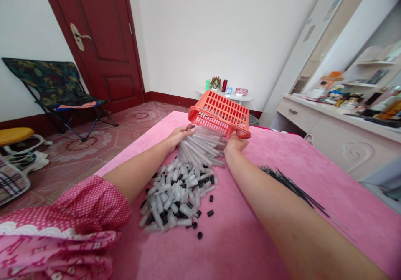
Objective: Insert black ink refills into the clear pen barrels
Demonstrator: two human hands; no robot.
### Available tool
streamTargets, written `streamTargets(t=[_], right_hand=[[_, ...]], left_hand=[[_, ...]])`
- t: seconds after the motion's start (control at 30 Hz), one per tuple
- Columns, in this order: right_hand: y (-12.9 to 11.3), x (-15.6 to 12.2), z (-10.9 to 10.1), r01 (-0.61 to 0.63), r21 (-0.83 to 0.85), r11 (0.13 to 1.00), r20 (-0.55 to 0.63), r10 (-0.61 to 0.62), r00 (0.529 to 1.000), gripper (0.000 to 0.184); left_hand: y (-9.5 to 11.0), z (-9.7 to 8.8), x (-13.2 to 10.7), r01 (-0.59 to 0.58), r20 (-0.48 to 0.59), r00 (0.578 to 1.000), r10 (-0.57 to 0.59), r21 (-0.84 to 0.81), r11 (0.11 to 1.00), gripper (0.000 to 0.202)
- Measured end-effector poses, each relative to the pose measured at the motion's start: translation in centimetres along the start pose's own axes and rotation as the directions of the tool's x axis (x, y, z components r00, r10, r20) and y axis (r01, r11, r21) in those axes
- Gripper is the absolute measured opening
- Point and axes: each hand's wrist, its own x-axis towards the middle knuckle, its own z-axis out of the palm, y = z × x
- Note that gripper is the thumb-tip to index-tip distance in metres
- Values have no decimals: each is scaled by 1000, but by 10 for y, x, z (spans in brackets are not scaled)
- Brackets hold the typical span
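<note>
An orange-red plastic basket (pixel 224 107) is tipped on its side above the table, its opening facing me. My left hand (pixel 181 135) is closed on its left rim, and my right hand (pixel 235 143) grips the rim at the lower right. Between my hands, long translucent tubes (pixel 202 146) slide out of the basket, blurred by motion. Just below them lies a heap of short translucent plastic pieces (pixel 175 192) mixed with small black caps (pixel 210 213), a few of which are scattered at its right side.
Thin black rods (pixel 291 188) lie on the pink cloth-covered table (pixel 232 234), right of my right forearm. Beyond the table stands a small white shelf (pixel 246 98) with ornaments. A folding chair (pixel 59 84) is at left, and a cluttered white dresser (pixel 338 134) at right.
</note>
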Motion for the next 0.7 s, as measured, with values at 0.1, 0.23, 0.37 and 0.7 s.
streamTargets(t=[0.1,0.23,0.37,0.7], right_hand=[[-7,2,-1,-22,18,1000,7,22,1000,16],[-21,2,-2,-46,52,998,-19,47,999,15],[-31,1,-1,-76,85,993,-25,79,997,15],[-51,6,-24,-59,28,998,46,57,997,18]], left_hand=[[-2,-3,2,-2,14,1000,2,35,999,56],[-4,-6,3,11,33,999,-12,23,1000,57],[-6,-7,4,8,43,999,-9,18,1000,51],[-3,-3,0,-49,-22,998,51,73,996,49]])
